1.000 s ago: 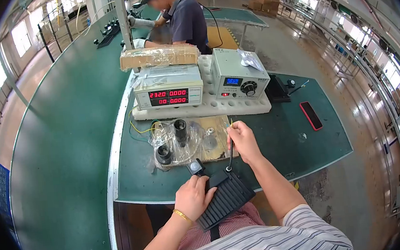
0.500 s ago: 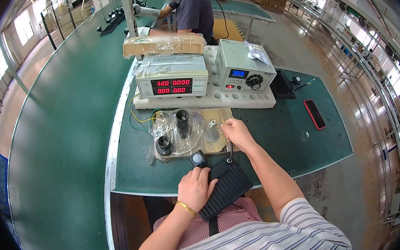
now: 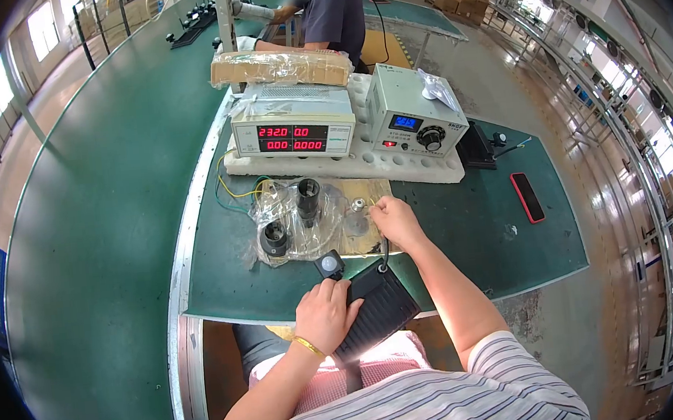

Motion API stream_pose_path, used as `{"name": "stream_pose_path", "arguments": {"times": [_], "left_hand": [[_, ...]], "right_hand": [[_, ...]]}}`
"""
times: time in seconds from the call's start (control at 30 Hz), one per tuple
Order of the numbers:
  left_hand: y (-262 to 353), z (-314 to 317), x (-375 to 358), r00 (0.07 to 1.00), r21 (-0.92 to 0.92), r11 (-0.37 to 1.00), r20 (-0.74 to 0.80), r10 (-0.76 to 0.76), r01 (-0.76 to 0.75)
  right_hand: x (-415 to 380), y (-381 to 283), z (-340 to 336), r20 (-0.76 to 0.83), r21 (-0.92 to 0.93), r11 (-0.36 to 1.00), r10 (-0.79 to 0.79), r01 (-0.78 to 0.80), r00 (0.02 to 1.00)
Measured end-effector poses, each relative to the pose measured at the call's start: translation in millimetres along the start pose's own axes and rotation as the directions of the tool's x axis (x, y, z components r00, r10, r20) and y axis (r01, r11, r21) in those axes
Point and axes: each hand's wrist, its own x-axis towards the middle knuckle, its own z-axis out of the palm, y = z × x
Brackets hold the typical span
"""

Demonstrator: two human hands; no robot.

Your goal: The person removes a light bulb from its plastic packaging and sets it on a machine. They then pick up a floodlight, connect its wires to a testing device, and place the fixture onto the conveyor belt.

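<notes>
A black LED floodlight with a ribbed back lies tilted at the table's front edge, over my lap. My left hand is closed round its left side. A small motion sensor with a white dome sticks out from its far end. The floodlight's black cable runs up to my right hand, which pinches the thin wire ends over a wooden board. Beside those fingertips is a small metal contact. Bright light falls on the pink checked cloth under the floodlight.
Plastic film wraps two black lamp sockets on the board. Behind stand a power meter with red digits and a grey regulator box on white foam. A red-edged phone lies right. Another person works beyond.
The cloth under the floodlight has turned bright. The meter's red digits have changed. My hands keep their holds, and the floodlight has shifted slightly.
</notes>
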Motion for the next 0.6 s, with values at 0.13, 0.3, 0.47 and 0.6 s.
{"name": "stream_pose_path", "arguments": {"times": [0.13,0.3,0.47,0.6], "left_hand": [[1.1,-1.8,0.8,1.000,0.004,1.000,0.000,0.000,0.000],[-0.2,-2.2,-0.1,1.000,-0.011,1.000,-0.007,0.009,-0.009],[-0.4,-1.8,-1.0,1.000,-0.014,1.000,-0.008,0.001,-0.001],[-1.4,-1.1,-2.2,1.000,-0.005,1.000,-0.006,0.008,-0.008]], "right_hand": [[-2.2,0.1,-0.7,-0.016,-0.017,1.000,-0.014,0.014,1.000],[-0.4,2.3,0.4,-0.020,0.005,0.999,-0.038,0.038,0.999],[-1.0,0.5,-0.5,-0.026,0.005,1.000,-0.028,0.029,0.999],[-2.7,0.2,-0.5,-0.026,0.014,1.000,-0.026,0.026,0.999]]}}
